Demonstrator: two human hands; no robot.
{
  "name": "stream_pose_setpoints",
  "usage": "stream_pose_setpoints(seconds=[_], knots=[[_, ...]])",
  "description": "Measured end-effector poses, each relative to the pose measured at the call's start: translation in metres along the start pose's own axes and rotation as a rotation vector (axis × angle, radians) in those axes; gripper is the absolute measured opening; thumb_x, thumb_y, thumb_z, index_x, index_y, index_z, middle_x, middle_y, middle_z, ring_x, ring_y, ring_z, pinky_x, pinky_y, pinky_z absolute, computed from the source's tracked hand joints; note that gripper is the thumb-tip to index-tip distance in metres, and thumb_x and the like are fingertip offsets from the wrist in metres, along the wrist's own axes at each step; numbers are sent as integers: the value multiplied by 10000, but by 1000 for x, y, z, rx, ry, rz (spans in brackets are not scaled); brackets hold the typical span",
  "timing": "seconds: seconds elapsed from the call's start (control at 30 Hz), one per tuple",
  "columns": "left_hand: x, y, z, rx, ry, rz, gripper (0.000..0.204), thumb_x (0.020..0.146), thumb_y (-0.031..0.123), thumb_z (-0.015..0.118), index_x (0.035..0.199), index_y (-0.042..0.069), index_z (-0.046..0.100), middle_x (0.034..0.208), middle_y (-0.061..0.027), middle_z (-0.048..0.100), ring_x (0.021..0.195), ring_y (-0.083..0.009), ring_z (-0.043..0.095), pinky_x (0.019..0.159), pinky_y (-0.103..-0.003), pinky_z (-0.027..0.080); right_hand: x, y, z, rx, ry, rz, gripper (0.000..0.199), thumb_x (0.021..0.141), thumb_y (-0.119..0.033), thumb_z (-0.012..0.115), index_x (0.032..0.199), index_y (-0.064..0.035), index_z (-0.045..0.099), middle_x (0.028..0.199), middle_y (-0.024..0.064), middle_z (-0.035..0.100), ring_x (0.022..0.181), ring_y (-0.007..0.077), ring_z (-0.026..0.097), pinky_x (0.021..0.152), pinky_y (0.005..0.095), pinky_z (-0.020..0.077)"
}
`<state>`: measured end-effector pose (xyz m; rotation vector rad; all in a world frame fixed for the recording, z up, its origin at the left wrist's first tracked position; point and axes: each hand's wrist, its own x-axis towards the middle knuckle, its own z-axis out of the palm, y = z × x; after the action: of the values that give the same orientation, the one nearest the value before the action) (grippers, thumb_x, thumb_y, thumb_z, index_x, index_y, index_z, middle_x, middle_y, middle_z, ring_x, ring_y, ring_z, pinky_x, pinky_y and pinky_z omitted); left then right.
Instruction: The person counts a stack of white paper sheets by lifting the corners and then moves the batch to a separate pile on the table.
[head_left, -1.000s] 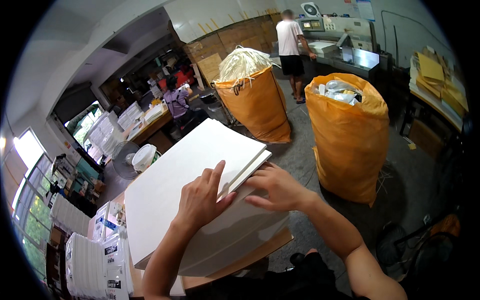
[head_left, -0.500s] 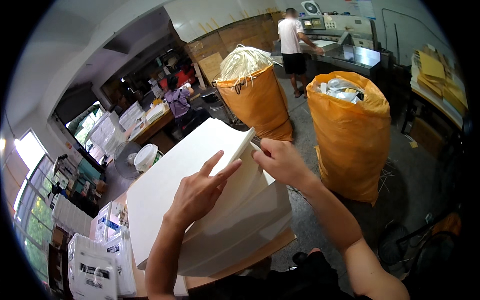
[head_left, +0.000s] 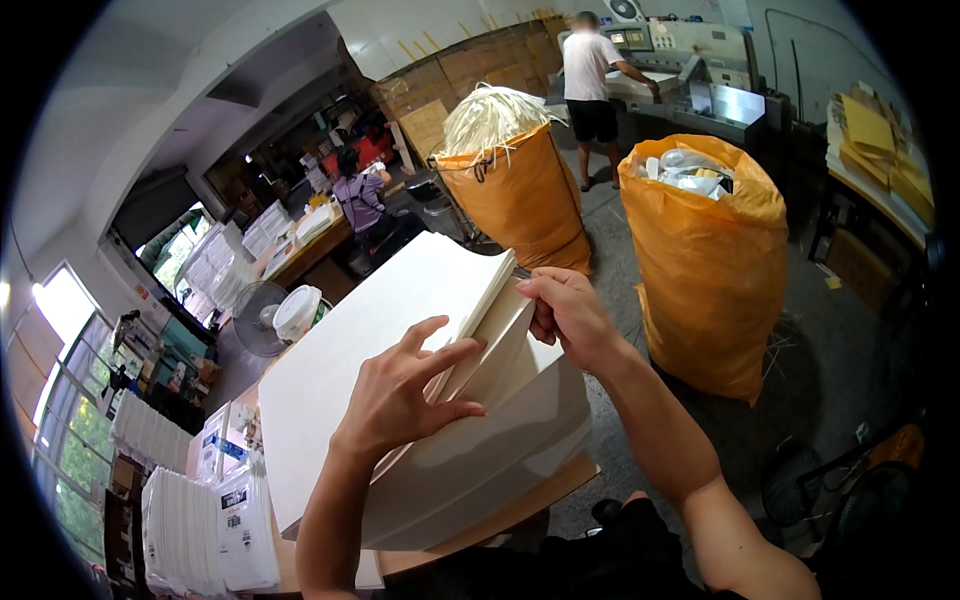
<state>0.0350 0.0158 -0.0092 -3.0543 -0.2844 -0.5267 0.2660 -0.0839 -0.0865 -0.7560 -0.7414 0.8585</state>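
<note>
A thick stack of large white sheets [head_left: 340,350] sits on a wooden table [head_left: 565,490] in front of the person, its upper layers raised and parted along the near right edge. The right hand [head_left: 568,315] is at the far right corner, thumb and forefinger apparently pinched together on the corner of the lifted sheets [head_left: 510,335], with a dark gap beneath them. The left hand [head_left: 405,390] lies over the near edge of the top layers, its fingers spread apart and clamped on nothing, the forefinger near the parted edges. The likeliest trouble is a crease at that corner: the sheets bow where they are raised, and a tight pinch or sharp bend could leave a mark. If the pinch slips, the raised layers could drop and fan out of line. Too much sideways pull might skew the upper layers, since the spread left hand looks to give only light restraint. An orange sack [head_left: 705,290] stands on the floor beyond the right forearm, apart from the stack.
</note>
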Motion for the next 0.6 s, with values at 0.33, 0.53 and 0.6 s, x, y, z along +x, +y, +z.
stream_pose_setpoints(seconds=[0.33,0.53,0.6], knots=[[2,-9,-5,-67,-23,21,622,693,350,952,1273,299,736,1411,-121,651,1039,-323,746,868,-409,605,2,-5,-11,-129,-85,27,309,1023,-228,614,751,-93,554,585,-11,512,478,93,519,423,256,372],[3,-4,-9,-75,-70,-5,543,789,279,886,1306,305,726,1429,-122,643,1057,-333,741,879,-413,603,-3,-10,-16,-173,-103,18,347,1046,-289,606,768,-85,571,589,-8,525,500,101,555,443,257,413],[2,-5,-7,-89,-32,-17,477,853,235,824,1313,304,720,1440,-131,636,1051,-341,742,870,-418,603,-5,-11,-13,-211,-91,-1,352,1046,-297,611,773,-76,581,598,-6,533,505,97,555,449,256,417]])
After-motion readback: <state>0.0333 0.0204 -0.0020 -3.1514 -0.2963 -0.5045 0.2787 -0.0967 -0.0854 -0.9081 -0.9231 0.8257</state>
